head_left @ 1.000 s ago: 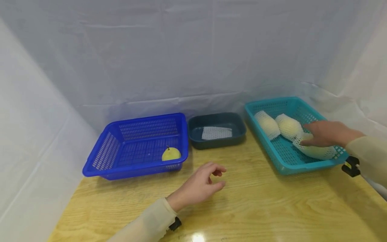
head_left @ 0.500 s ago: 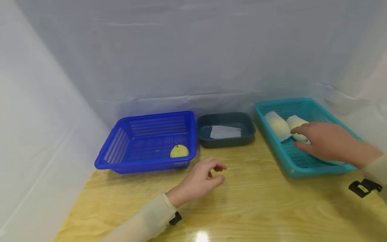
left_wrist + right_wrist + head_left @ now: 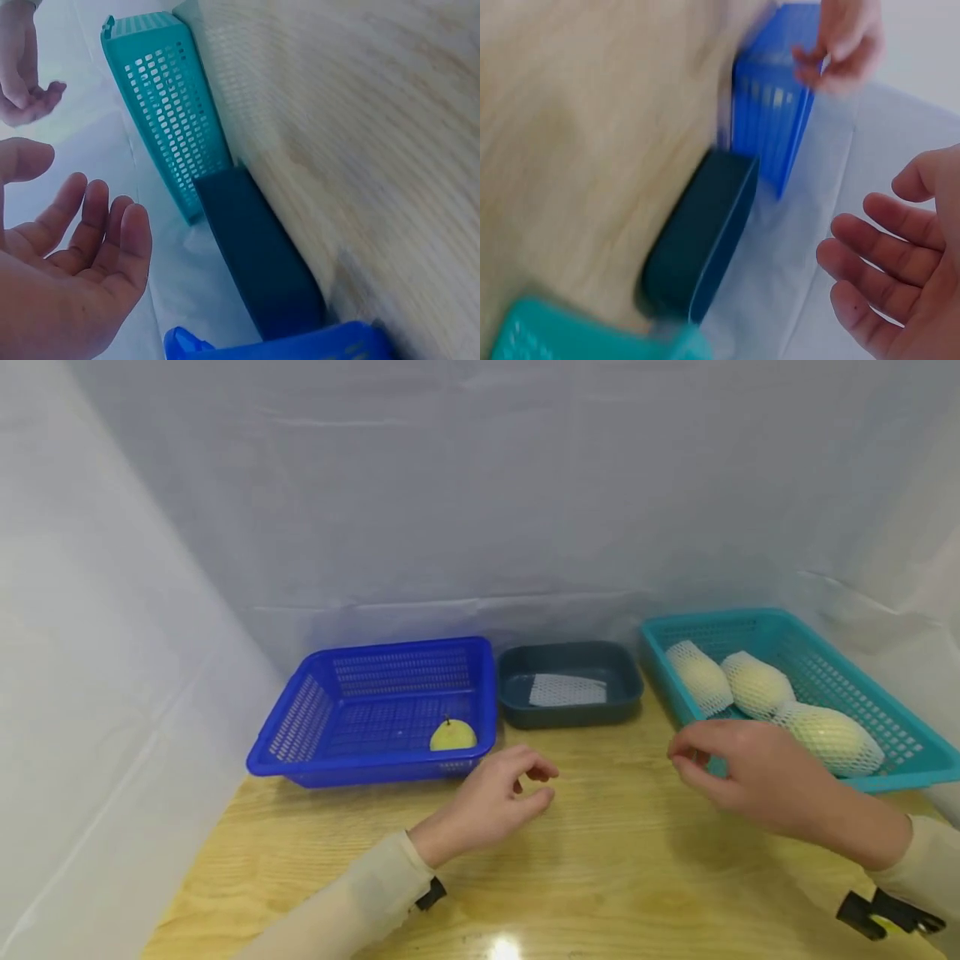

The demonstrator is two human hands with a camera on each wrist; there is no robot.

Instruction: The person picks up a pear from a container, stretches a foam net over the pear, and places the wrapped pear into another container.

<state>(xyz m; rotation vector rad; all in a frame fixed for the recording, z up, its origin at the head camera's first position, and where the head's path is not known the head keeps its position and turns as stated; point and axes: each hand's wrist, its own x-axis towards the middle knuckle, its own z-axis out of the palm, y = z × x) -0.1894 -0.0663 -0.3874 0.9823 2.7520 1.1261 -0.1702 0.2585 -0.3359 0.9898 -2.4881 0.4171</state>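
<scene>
My left hand [image 3: 491, 802] hangs over the wooden table in front of the blue basket, fingers loosely bent and holding nothing. My right hand [image 3: 757, 777] is at the near left corner of the teal basket [image 3: 862, 668], also with loosely bent fingers; the right wrist view shows its palm bare. Inside the teal basket lie three pale yellow pears in white foam nets: one at the left [image 3: 703, 681], a middle one [image 3: 757, 685] and a near one [image 3: 832, 739]. A bare yellow pear [image 3: 453, 737] with a stem sits in the blue basket [image 3: 375, 768].
Between the two baskets stands a dark green tray [image 3: 573, 718] with an empty white foam net [image 3: 567, 690] in it. White sheeting [image 3: 480, 485] rises behind and at both sides of the wooden table [image 3: 585, 877].
My right hand has left the netted pears and come leftward and nearer, out over the basket's front corner, holding nothing. My left hand has barely moved. The view has turned slightly left.
</scene>
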